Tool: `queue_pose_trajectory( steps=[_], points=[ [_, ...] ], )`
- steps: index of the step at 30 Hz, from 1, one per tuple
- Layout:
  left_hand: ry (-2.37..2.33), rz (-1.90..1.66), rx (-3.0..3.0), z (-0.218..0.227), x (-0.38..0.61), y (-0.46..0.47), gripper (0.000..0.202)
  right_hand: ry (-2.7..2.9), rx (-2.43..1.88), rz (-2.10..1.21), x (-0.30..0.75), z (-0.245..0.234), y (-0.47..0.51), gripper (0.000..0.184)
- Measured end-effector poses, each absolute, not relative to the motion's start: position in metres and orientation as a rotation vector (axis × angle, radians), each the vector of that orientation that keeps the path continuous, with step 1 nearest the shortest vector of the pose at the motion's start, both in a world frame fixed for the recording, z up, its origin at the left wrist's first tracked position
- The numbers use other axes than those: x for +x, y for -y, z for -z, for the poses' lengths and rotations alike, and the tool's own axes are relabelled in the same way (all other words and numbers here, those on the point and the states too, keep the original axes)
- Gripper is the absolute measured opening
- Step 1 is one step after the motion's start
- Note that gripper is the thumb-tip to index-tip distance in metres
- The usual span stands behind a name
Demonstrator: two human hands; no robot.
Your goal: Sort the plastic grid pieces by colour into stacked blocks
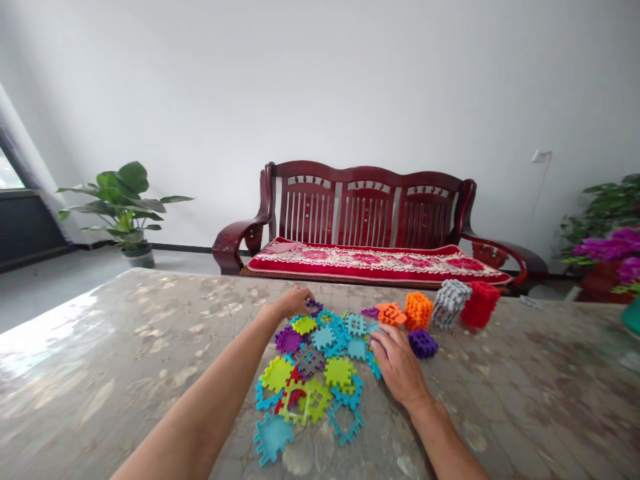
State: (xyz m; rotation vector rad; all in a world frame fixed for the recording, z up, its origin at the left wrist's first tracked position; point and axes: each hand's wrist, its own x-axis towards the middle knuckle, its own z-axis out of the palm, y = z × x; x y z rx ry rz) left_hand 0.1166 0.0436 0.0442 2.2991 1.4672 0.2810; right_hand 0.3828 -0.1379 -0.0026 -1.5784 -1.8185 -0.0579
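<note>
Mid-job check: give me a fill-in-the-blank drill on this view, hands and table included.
1. The left hand is at a dark ____ piece on the far side of the table.
2. The grey stack stands between an orange stack and a ____ stack.
3. The back of the bench has ____ slatted sections.
4. The purple flowers are at the picture's ____ edge.

Missing words: purple; red; three; right.

Beyond the far edge of the table [160,333], a wooden settee [367,217] with a floral cover [380,261] fronts a white wall [350,80]; past the far left corner, a potted plant [129,200] stands on grey floor [55,293].
</note>
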Motion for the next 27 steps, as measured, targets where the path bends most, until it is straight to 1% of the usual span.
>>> queue_pose_trajectory(
  steps=[4, 6, 12, 16, 18, 22, 27],
  points=[
    [-1.405, -0.409, 2.188, -0.039, 0.113, -0.031, 0.050, 1.820, -1.557, 0.124, 0.383, 0.001, 0.139, 0.033],
    [-1.423, -0.482, 2.136, -0.036, 0.104, -0.023, 0.049, 1.824, -1.557, 0.165, 0.384, 0.000, 0.140, 0.033],
    [-1.712, -0.602, 2.008, -0.025, 0.058, 0.007, 0.046, 1.831, -1.535, 0.279, 0.382, -0.007, 0.142, 0.029],
    [-1.892, -0.675, 2.008, -0.015, 0.046, 0.038, 0.042, 1.903, -1.552, 0.255, 0.363, -0.024, 0.136, 0.024],
    [-1.973, -0.629, 2.156, -0.010, 0.050, 0.053, 0.042, 1.961, -1.585, 0.189, 0.347, -0.033, 0.127, 0.023],
    [-2.129, -0.473, 2.208, -0.007, 0.065, 0.065, 0.046, 2.040, -1.659, 0.045, 0.313, -0.046, 0.095, 0.025],
    [-2.208, -0.349, 2.262, -0.007, 0.070, 0.059, 0.050, 2.093, -1.931, 0.051, 0.278, -0.056, 0.050, 0.031]
  ],
)
